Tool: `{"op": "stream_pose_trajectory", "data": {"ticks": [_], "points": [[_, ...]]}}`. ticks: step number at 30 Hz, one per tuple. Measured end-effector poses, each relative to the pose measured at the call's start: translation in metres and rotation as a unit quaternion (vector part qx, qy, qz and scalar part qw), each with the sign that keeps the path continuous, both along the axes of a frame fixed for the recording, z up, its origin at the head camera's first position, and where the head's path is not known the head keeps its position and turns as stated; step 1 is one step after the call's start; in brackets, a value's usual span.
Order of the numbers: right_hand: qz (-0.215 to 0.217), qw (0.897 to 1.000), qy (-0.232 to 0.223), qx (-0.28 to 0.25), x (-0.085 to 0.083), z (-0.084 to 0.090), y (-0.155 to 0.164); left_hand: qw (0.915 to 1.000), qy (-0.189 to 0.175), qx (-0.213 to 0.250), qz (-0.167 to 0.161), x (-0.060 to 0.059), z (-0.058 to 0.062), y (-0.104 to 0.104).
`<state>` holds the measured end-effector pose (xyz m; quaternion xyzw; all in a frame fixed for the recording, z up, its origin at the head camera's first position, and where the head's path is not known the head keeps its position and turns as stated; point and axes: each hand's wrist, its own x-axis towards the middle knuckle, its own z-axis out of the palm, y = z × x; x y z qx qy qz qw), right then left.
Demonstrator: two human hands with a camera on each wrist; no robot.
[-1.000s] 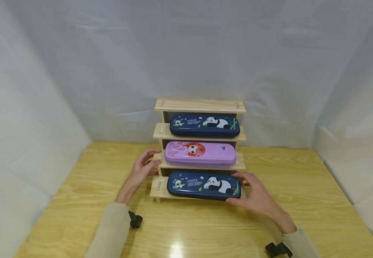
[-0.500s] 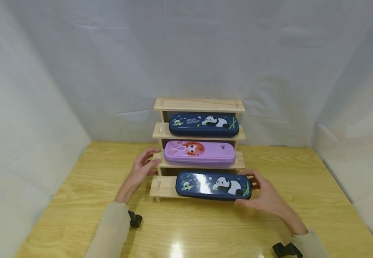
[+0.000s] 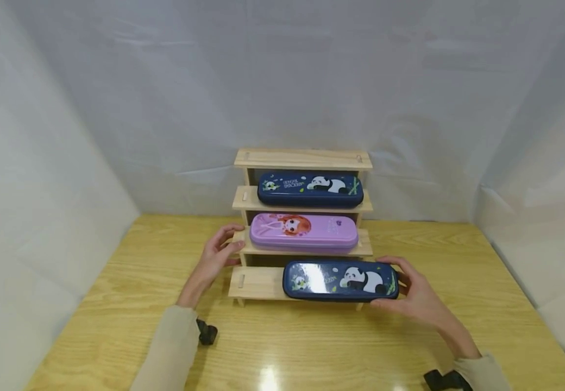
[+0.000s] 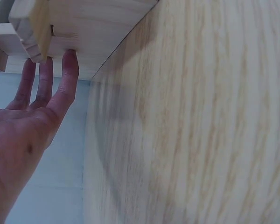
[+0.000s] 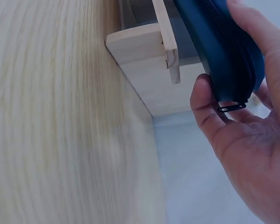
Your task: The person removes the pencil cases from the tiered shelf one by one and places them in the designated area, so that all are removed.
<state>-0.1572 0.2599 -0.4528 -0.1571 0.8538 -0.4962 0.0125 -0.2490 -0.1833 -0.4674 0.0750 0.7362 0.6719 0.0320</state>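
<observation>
A stepped wooden rack [image 3: 258,282] stands on the table, its boards holding pencil cases. My right hand [image 3: 412,296] grips the right end of a dark blue panda pencil case [image 3: 341,281], thumb on the near edge and fingers at the far side. This case lies over the lowest board and juts past its right end. In the right wrist view its zipper and pull [image 5: 232,108] show beside the fingers. My left hand [image 3: 212,254] holds the rack's left end at the second-lowest board, and in the left wrist view its fingertips [image 4: 70,57] touch the wooden side panel.
On the second-lowest board lies a lilac pencil case [image 3: 304,232] with a girl's picture. Above it sits another dark blue panda case [image 3: 310,190]. White cloth [image 3: 292,81] hangs behind and at both sides of the wood-grain table [image 3: 312,347].
My right hand has slid the lowest panda case to the right, baring the left part of its board. The left hand and the other cases keep their places.
</observation>
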Motion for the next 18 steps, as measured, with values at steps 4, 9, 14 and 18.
{"op": "stream_pose_trajectory", "data": {"ticks": [4, 9, 14, 18], "points": [[-0.009, 1.0, -0.002, 0.0, 0.001, 0.0, 0.005, 1.0, 0.001, 0.001, 0.0, -0.001, 0.001, 0.0], [-0.005, 1.0, -0.002, -0.009, 0.004, 0.001, 0.015, 1.0, 0.003, 0.004, -0.007, -0.001, 0.001, 0.0], [-0.007, 1.0, 0.004, -0.001, 0.009, 0.001, 0.025, 0.9999, 0.001, 0.003, -0.01, 0.001, 0.0, 0.001], [-0.011, 1.0, 0.003, 0.002, 0.013, -0.001, 0.034, 1.0, 0.0, 0.003, -0.006, 0.002, 0.001, 0.001]]}}
